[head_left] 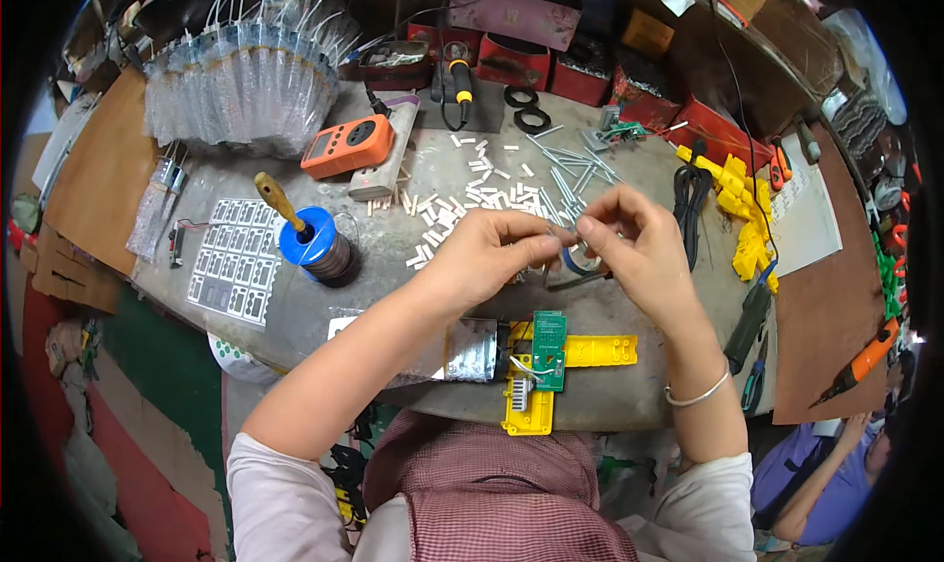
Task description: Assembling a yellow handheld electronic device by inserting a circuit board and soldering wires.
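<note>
Fingers (531,252) curl beside a rounded, blue-edged piece (572,261) above the scuffed worktop (661,304).

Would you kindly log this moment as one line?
Left hand: close to right hand | blue-edged roll: between hands, grip unclear | green circuit board: lying across yellow casing

Bright, diffuse light covers the tabletop (629,395) around the fingers (531,252), glinting on silvery wrap (472,351) below them; far outward, edges curve into black, perhaps slightly blurred.
</note>
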{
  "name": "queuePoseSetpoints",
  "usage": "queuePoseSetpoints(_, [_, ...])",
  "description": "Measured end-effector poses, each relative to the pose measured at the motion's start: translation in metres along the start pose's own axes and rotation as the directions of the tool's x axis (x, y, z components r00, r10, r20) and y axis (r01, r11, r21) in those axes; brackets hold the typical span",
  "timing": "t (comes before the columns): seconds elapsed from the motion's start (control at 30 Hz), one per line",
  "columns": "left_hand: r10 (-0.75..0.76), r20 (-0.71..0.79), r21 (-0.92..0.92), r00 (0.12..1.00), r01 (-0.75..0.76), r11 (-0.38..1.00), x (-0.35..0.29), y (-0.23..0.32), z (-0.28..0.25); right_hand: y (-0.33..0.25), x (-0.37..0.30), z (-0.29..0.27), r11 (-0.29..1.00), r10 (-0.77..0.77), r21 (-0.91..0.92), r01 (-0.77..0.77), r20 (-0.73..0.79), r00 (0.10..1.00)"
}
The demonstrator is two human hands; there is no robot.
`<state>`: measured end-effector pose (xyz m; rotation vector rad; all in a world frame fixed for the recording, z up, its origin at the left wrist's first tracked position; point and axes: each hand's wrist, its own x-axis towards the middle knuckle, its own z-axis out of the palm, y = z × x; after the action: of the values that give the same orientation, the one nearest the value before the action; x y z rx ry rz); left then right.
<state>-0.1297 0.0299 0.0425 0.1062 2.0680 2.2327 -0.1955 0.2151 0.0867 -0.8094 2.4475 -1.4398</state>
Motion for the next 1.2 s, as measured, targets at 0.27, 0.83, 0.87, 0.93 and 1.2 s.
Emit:
queuePoseSetpoints(0.27, [-0.148, 0.035, -0.107, 0.988, 0.151, 0.983, 0.008, -0.014, -0.007, -0.005, 0.024, -0.009, 0.901, -0.327, -0.146, 0.408, 0.388, 0.862])
queuePoseSetpoints(0.83, [-0.298, -0.042, -0.037, 0.954, 0.297, 0.954, 0.003, -0.023, -0.016, 0.061, 0.061, -0.061, 0.961, 0.139, -0.259, -0.097, 0.149, 0.979])
queuePoseSetpoints(0.87, [-0.318, -0.020, -0.101, 0.948, 0.314, 0.944, 0.005, -0.021, -0.014, 0.064, 0.064, -0.064, 0.935, 0.178, -0.315, -0.162, 0.023, 0.984])
queuePoseSetpoints(0.93, [-0.332, 0.007, -0.157, 0.943, 0.329, 0.931, 0.005, -0.019, -0.011, 0.083, 0.062, -0.058, 0.895, -0.103, -0.438, 0.086, -0.014, 0.995])
queuePoseSetpoints(1.2, [-0.304, 0.041, -0.259, 0.952, 0.304, 0.917, -0.003, -0.022, -0.014, 0.032, 0.037, 0.005, 0.999, -0.048, 0.040, 0.033, 0.451, 0.891])
